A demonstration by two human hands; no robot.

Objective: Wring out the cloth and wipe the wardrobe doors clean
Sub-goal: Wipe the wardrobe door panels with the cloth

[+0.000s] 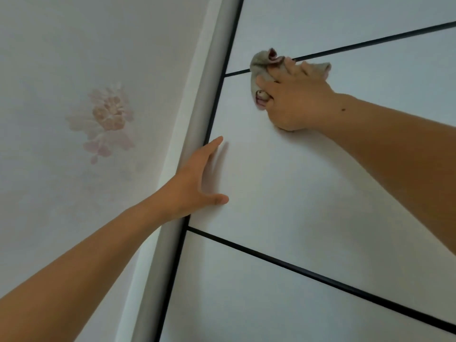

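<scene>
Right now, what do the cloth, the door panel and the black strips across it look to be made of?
Cloth: soft woven fabric, grey-beige with pink edging; it crumples in folds. Door panel: smooth white, low sheen, faintly mirroring the left hand; laminate or painted board, perhaps glass. Black strips: thin, straight, slightly glossy; metal or plastic trim, cannot tell which.

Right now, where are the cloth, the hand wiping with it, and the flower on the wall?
cloth (260, 64), head view, bunched upper-left fold.
right hand (296, 99), head view, back of the hand.
flower (108, 114), head view, its pink centre.
</scene>
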